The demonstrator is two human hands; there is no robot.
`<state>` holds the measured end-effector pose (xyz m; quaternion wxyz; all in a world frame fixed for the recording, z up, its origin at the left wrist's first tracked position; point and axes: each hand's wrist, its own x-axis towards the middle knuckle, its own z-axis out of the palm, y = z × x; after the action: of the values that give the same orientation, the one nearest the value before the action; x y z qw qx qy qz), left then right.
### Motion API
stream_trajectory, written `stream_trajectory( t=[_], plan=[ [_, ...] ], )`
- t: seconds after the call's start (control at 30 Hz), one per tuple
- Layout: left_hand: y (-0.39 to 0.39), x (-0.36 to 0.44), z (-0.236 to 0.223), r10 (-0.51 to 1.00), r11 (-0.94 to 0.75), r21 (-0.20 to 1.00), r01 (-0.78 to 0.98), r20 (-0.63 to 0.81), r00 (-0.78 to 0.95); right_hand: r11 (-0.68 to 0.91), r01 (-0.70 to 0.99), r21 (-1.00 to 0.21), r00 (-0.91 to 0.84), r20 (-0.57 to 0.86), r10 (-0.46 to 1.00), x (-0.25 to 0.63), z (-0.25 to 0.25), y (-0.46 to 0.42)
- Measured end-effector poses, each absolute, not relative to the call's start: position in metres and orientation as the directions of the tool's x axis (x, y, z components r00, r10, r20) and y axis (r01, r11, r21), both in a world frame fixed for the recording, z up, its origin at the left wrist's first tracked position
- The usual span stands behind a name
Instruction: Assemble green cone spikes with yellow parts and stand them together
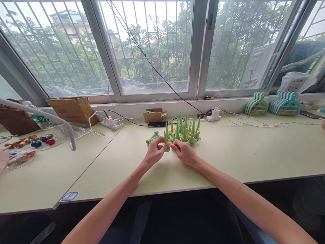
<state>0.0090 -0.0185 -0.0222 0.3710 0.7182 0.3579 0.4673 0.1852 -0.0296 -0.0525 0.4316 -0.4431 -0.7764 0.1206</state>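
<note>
My left hand (155,151) is closed round the lower part of a green plastic watering spike (165,138), which stands point up. From the other side my right hand (185,153) pinches at the small yellow valve (170,143) on that spike; the fingertips partly hide it. Just behind my right hand is a cluster of similar green spikes (184,131), upright, with yellow valves near their bases. Beyond my left hand lie a few green tube-like pieces (152,138) on their sides.
Behind the spikes are a phone (158,124) and a small open carton (153,116). Power strips (112,124) and cables run along the windowsill. Bundled hangers (256,104) stand at right. At left are a lamp arm (66,126), wooden toy parts (24,140) and another person's hand (3,160).
</note>
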Motion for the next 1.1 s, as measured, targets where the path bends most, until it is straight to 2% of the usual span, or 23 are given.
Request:
stream_trajectory(
  t=[0.33,0.5,0.67,1.1],
  plan=[
    [-0.0192,0.0094,-0.0232,0.842,-0.476,0.871,0.125,0.410,0.351,0.551,0.593,-0.587,-0.217,0.542,0.812,0.1853,-0.0533,-0.0291],
    [-0.0182,0.0110,-0.0228,0.864,-0.459,0.876,0.147,0.401,0.305,0.511,0.604,-0.612,-0.154,0.540,0.828,0.1852,-0.0494,-0.0311],
    [-0.0170,0.0099,-0.0228,0.887,-0.434,0.885,0.168,0.387,0.250,0.556,0.568,-0.606,-0.213,0.544,0.811,0.1851,-0.0487,-0.0325],
    [-0.0120,0.0048,-0.0297,0.843,-0.477,0.867,0.147,0.403,0.356,0.561,0.604,-0.565,-0.230,0.551,0.802,0.1864,-0.0530,-0.0295]
  ],
)
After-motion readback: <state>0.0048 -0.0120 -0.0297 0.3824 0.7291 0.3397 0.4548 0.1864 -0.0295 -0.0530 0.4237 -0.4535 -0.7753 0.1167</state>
